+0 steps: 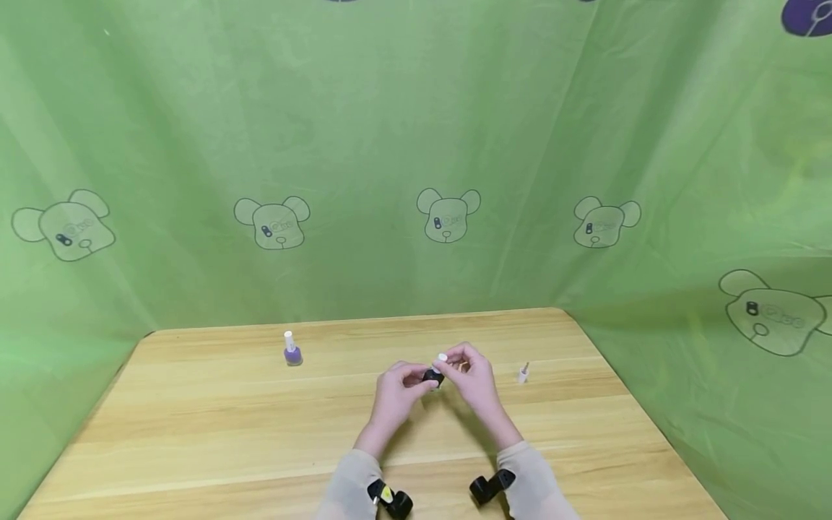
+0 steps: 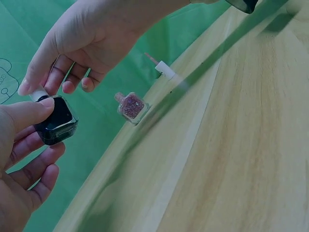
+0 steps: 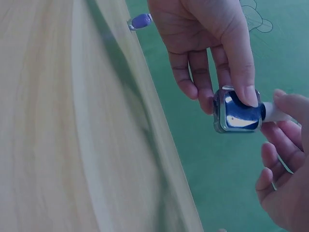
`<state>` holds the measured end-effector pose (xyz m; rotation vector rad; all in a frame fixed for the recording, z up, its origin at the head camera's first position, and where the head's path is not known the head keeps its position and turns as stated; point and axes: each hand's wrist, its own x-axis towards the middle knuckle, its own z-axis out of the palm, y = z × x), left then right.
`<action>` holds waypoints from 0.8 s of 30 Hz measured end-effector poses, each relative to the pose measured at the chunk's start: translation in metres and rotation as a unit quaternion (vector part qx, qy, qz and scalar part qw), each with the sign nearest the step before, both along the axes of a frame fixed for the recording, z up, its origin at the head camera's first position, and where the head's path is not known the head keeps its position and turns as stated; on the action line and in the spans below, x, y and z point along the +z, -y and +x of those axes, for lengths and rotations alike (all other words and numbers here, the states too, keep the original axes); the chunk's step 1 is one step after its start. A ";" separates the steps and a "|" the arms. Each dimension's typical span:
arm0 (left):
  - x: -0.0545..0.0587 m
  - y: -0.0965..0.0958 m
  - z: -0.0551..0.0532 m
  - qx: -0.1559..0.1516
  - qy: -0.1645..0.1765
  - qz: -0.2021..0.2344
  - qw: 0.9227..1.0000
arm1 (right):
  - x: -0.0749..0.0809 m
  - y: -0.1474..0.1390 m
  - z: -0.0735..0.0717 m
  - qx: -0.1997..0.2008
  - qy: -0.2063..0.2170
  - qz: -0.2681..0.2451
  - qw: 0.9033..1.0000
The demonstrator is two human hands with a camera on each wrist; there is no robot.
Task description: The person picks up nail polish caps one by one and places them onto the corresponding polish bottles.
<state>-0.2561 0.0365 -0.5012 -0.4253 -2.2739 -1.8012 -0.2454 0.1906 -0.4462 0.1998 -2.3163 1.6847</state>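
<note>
A square nail polish bottle with dark polish [image 2: 57, 123] is held above the table by my left hand [image 1: 392, 399], its thumb pressing the flat face [image 3: 241, 113]. Thumb and fingers of my right hand [image 1: 477, 383] pinch the white cap [image 3: 275, 112] at the bottle's neck. A dark band shows between cap and glass; whether the cap is fully seated I cannot tell. Beyond the hands, an uncapped pink glitter polish bottle [image 2: 131, 108] stands on the table, hidden in the head view. Near it is its likely white brush cap [image 1: 523, 375], brush pointing up.
A purple nail polish bottle with a white cap [image 1: 293, 355] stands at the back left of the wooden table [image 1: 195, 433]. Green curtains [image 1: 364, 144] with bear-head prints hang behind the table and along its sides.
</note>
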 end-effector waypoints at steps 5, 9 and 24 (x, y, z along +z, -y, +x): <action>0.000 0.001 0.000 -0.009 0.003 0.003 1.000 | -0.008 -0.006 -0.007 0.024 -0.002 0.029 0.999; -0.001 0.002 -0.001 -0.017 0.002 0.001 1.000 | -0.023 -0.015 -0.018 0.074 -0.011 0.041 0.996; 0.002 0.008 -0.003 -0.036 0.016 0.001 0.999 | -0.025 -0.026 -0.022 0.124 -0.012 0.099 0.987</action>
